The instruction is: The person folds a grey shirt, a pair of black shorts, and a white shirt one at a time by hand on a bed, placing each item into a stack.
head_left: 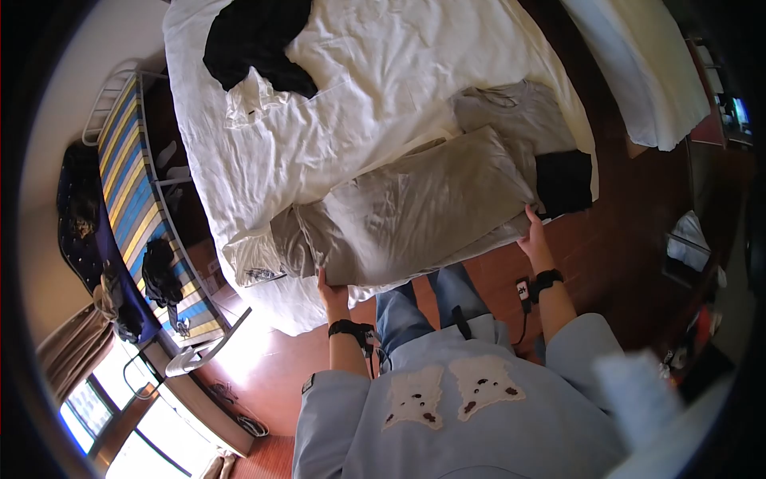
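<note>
A long grey-beige garment (415, 207) lies folded along the near edge of the bed; its exact kind is hard to tell. At its near left edge, my left hand (332, 294) is closed on the cloth, thumb on top. My right hand (535, 236) pinches the near right corner beside a folded black cloth (564, 182). Beyond that corner lies a grey T-shirt (523, 112), partly covered by the garment. A clear plastic bag (254, 257) sticks out at the garment's left end. Both wrists wear black straps.
The white-sheeted bed (351, 104) also holds a black garment (259, 44) and a small white item (249, 104) at the far left. A striped folding cot (132, 184) stands on the left. Another white bed (646, 72) is at right. A cable hangs near my right wrist.
</note>
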`<state>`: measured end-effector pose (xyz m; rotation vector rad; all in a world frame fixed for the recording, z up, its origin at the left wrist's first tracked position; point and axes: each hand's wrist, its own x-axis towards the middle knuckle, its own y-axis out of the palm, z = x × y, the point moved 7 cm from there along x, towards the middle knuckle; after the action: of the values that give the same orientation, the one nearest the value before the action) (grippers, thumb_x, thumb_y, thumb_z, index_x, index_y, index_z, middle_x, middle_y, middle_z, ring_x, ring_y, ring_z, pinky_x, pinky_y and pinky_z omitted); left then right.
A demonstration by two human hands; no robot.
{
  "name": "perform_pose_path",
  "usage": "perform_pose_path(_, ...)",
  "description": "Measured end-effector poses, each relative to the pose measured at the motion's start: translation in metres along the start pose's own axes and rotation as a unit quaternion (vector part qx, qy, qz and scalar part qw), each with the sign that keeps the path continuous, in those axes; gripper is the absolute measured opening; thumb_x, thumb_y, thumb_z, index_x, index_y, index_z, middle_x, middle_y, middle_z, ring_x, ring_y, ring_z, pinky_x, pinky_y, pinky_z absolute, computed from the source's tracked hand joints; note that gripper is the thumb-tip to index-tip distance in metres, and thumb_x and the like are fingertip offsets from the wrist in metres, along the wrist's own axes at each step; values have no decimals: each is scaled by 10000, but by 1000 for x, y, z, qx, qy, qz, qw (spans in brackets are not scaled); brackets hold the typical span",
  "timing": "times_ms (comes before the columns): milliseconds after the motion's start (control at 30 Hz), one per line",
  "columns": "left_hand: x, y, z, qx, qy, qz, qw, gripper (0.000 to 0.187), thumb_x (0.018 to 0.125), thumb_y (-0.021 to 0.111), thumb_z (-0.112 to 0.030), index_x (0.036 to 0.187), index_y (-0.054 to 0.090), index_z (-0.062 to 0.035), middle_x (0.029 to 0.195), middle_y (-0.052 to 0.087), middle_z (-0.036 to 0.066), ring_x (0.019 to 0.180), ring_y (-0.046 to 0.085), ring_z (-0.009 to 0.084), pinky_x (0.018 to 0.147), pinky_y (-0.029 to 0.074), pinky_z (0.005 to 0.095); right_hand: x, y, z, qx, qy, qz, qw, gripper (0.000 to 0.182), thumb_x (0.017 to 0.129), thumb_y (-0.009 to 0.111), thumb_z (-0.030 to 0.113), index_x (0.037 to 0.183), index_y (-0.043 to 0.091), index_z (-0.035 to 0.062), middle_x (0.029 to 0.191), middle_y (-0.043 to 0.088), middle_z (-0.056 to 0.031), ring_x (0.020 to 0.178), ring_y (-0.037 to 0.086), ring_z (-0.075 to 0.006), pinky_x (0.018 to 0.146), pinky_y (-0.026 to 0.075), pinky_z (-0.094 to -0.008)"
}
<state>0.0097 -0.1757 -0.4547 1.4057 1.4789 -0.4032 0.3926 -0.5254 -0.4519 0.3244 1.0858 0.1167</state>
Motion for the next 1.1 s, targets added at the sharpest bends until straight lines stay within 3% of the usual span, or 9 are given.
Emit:
perform_pose_path(167, -18, 10, -17, -36, -51, -67, 996, 364, 784, 494, -218, 1092, 441, -33, 1095, 482, 105, 1044, 423, 238, 886, 331, 376, -41, 13, 34, -312, 130, -248, 908, 525, 754, 518, 398, 1066, 416, -12, 961, 504, -151, 834, 522, -253, 664, 448, -362)
perform_pose_path(333, 32, -62, -26, 117, 10, -77, 990, 315, 771, 479, -172, 1048, 462, -22, 1088, 483, 126, 1040, 424, 233, 900, 316, 351, -14, -12, 79, -303, -145, -330, 882, 604, 641, 607, 447, 1048, 456, 25, 957, 503, -170, 890, 504, -273, 745, 402, -380)
perform_pose_path(467, 24, -38, -28, -2, -18, -56, 998, 311, 767, 475, -168, 1036, 470, -13, 1100, 478, 128, 1056, 411, 242, 910, 303, 358, -5, 7, 99, -624, -213, -335, 673, 606, 628, 624, 426, 1058, 473, 26, 1023, 488, -190, 942, 480, -283, 782, 376, -349)
perform_pose_path(567, -2, 2, -28, -61, -70, -63, 994, 375, 773, 501, -255, 1053, 472, -8, 1099, 482, 120, 1058, 411, 258, 909, 303, 383, 32, -15, 87, -493, -228, -269, 795, 566, 621, 628, 407, 1031, 505, 37, 1012, 499, -203, 933, 492, -273, 773, 385, -331)
perform_pose_path(667, 8, -4, -23, 8, -108, -44, 993, 414, 774, 525, -322, 1045, 473, -13, 1076, 490, 107, 995, 456, 273, 870, 342, 397, 29, 7, 90, -555, -149, -174, 799, 436, 652, 603, 362, 902, 552, 8, 838, 563, -179, 832, 540, -252, 714, 398, -327)
perform_pose_path(767, 47, -41, -19, -124, -260, 434, 854, 354, 789, 508, -295, 1006, 485, -16, 1025, 510, 106, 938, 484, 253, 829, 373, 366, 16, 21, 107, -573, -236, -205, 758, 361, 700, 559, 321, 820, 557, -20, 770, 572, -157, 767, 546, -248, 668, 389, -320)
perform_pose_path(833, 40, -45, -35, 91, -80, 22, 992, 292, 795, 500, -250, 955, 485, -7, 944, 518, 97, 835, 493, 215, 746, 390, 326, 14, 16, 125, -508, -339, -246, 752, 332, 719, 541, 297, 822, 552, -19, 770, 568, -153, 745, 535, -251, 669, 385, -310)
perform_pose_path(867, 19, -50, -55, 192, 23, -193, 962, 261, 797, 496, -228, 930, 485, -3, 903, 523, 92, 783, 497, 196, 705, 398, 306, 6, 22, 132, -461, -351, -237, 780, 269, 757, 514, 233, 850, 536, -18, 777, 558, -138, 728, 511, -227, 686, 382, -293)
perform_pose_path(1100, 28, -40, -79, 124, 133, -35, 983, 238, 770, 478, -143, 915, 491, 46, 876, 532, 126, 807, 504, 223, 753, 392, 300, -9, 52, 177, -244, -440, -113, 857, 235, 816, 472, 170, 990, 476, 12, 886, 497, -20, 827, 445, -101, 709, 367, -233)
